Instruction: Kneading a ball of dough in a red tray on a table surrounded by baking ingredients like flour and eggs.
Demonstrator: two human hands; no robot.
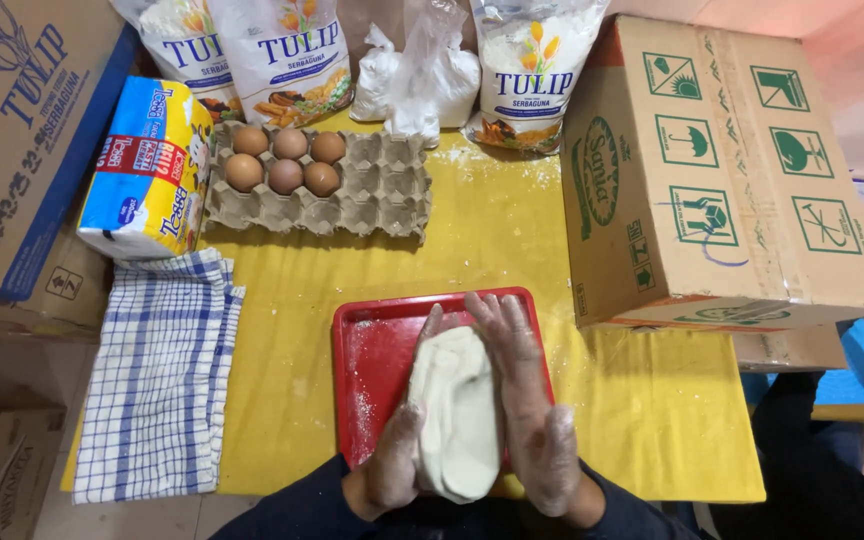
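Pale elongated dough lump (pixel 457 412) lying on red plastic tray (pixel 377 350) on yellow worktop (pixel 282 330), long axis running away from body. Left hand (pixel 392 462) and right hand (pixel 522 400) flanking it (both floury), fingers together, pressing its sides.

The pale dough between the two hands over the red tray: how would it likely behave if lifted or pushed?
The dough looks soft, so it would probably sag and stretch when lifted. Its smooth, rounded bulk suggests some heft. Flour on the left hand, right hand and red tray suggests it clings more than slips.

Both hands, left hand (pixel 392 465), right hand (pixel 522 395), press dough (pixel 457 410) over red tray (pixel 377 345).
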